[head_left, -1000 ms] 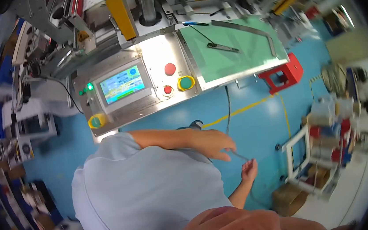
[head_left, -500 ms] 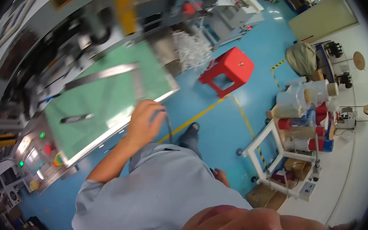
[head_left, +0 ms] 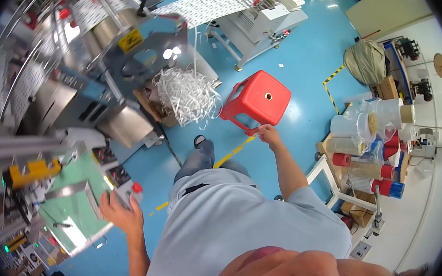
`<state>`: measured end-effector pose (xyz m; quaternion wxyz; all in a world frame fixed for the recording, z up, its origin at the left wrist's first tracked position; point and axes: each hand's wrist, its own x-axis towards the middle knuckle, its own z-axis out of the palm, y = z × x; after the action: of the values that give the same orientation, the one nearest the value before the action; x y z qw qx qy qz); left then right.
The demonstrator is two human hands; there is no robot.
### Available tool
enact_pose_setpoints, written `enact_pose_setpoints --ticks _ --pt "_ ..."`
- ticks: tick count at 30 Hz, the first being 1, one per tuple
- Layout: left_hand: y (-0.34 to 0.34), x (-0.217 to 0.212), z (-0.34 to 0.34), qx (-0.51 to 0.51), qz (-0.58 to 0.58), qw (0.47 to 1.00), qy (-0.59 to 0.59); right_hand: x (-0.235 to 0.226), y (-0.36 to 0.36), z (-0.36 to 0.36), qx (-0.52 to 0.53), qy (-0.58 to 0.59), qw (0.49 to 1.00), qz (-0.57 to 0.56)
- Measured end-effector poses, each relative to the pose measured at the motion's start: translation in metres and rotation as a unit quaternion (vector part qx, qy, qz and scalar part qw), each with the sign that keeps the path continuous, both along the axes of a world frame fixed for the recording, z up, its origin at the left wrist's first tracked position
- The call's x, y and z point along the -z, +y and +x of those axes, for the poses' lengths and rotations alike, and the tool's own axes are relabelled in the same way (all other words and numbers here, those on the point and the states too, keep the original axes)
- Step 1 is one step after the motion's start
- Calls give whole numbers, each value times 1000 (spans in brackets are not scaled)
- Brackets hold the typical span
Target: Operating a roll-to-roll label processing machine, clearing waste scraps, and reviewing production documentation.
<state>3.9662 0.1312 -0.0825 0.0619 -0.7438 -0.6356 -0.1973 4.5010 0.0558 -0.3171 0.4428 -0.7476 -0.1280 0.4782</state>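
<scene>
My left hand is out to the left with its fingers spread, holding nothing. It appears beside the near right edge of the green-topped table. A flat metal square and a dark pen-like thing lie on that table. In front of me my right hand is raised, its fingers curled in. Whatever is inside them, if anything, is hidden. Behind that hand is a red plastic stool on the blue floor. The hand overlaps the stool's near leg in view; I cannot tell whether they touch.
A heap of white shredded strips sits in a box ahead, by a grey machine. Farther off, another machine carries a white printed web. To the right are film rolls and a white frame. Yellow tape marks the floor.
My view and body have turned to the right, away from the green-topped table. My left hand has drawn back from it with fingers spread. My right hand has come up from my side.
</scene>
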Motion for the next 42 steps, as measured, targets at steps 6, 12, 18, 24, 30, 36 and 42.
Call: enact_pose_setpoints --ticks 6,12,18,24,30,36,42 --pt "35 5 32 -36 21 997 60 4 63 67 -66 21 987 -143" --pt "50 2 58 -55 19 996 66 31 128 163 -184 -56 963 -190" --pt "69 28 99 -208 4 974 92 43 256 227 -267 -75 942 -188" --pt "103 52 128 -258 -16 961 96 117 387 297 -489 -318 807 -94" --pt "165 106 153 -388 -61 904 169 286 483 379 -724 -356 571 -154" --pt "157 132 204 -492 -73 867 23 345 594 402 -678 -297 663 -112" --pt "103 166 258 -513 -106 845 112 373 649 406 -583 -229 777 -66"
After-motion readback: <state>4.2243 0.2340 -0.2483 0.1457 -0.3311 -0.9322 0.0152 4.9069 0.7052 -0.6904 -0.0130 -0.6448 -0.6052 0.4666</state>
